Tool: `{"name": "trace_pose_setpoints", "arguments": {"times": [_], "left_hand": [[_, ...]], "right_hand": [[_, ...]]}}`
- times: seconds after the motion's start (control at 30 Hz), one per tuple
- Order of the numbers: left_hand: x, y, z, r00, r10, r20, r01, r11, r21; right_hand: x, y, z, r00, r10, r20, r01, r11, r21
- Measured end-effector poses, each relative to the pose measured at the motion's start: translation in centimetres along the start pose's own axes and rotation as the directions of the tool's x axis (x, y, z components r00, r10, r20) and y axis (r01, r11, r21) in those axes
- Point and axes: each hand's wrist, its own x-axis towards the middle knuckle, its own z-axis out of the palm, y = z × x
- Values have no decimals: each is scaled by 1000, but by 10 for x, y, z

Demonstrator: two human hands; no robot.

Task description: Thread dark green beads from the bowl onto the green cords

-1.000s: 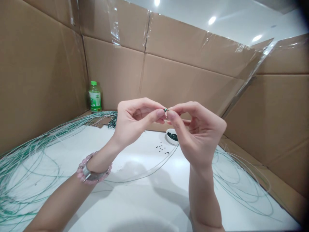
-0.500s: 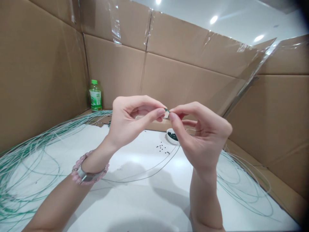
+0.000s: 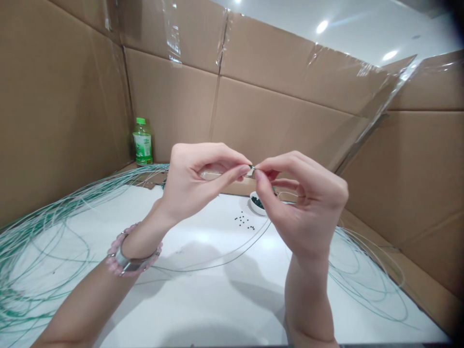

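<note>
Thumb and forefinger of my left hand pinch a tiny dark green piece in the middle of the view. My right hand faces it from the right, its thumb and forefinger closed at the other end of that piece. What the piece is cannot be made out. Behind my right fingers stands a small white bowl of dark bits, partly covered by the hand. Several small dark beads lie left of the bowl. Thin wires curve across the white surface below my hands.
Green and white wires spread over the left side, and more loops lie at the right. A green-capped bottle stands in the back left corner. Cardboard walls enclose the white table surface.
The fingertips of both hands have come slightly closer together, and less of the green piece shows between them. The view has shifted very slightly.
</note>
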Motion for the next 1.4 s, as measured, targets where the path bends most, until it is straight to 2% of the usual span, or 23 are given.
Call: {"name": "trace_pose_setpoints", "arguments": {"times": [0.13,0.37,0.57,0.67,0.73,0.8,0.83,0.93,1.03,1.1,1.17,1.2,1.27,1.33,1.4], "left_hand": [[0,1,-5,994,107,23,-109,983,149],[1,7,-1,999,32,-10,-29,985,172],[-1,2,3,992,125,-6,-116,939,324],[-1,-3,5,985,172,3,-160,910,383],[-1,-6,7,982,188,4,-175,905,388],[-2,-8,10,983,182,3,-170,916,363],[-2,-9,12,987,162,5,-155,928,338],[-4,-10,18,998,66,5,-65,972,224],[-5,-17,22,1000,-26,-6,26,997,67],[-5,-33,25,998,-61,25,62,998,-32],[-11,-57,30,990,-97,106,105,992,-68],[-17,-72,34,977,-133,165,141,989,-40],[-34,-101,44,918,-223,328,195,974,116],[-58,-126,54,800,-290,526,152,945,291],[-81,-142,63,694,-359,624,122,913,389]], "right_hand": [[0,3,-1,998,-39,38,41,999,-34],[0,11,5,1000,14,10,-15,997,71],[1,9,3,996,63,70,-64,998,0],[2,14,-7,965,157,210,-130,982,-136],[2,20,-15,905,228,359,-153,962,-227],[3,24,-19,858,259,443,-177,960,-218],[3,25,-20,863,252,438,-194,966,-173],[4,25,-15,927,201,315,-206,978,-19],[5,25,-8,957,172,234,-185,982,36],[5,25,-7,964,165,209,-179,983,49],[5,25,-7,970,162,181,-176,982,64],[5,25,-8,973,164,165,-178,982,70],[5,25,-9,976,169,138,-181,980,77],[5,24,-9,977,172,125,-183,980,80],[5,24,-9,978,173,120,-184,979,89]]}}
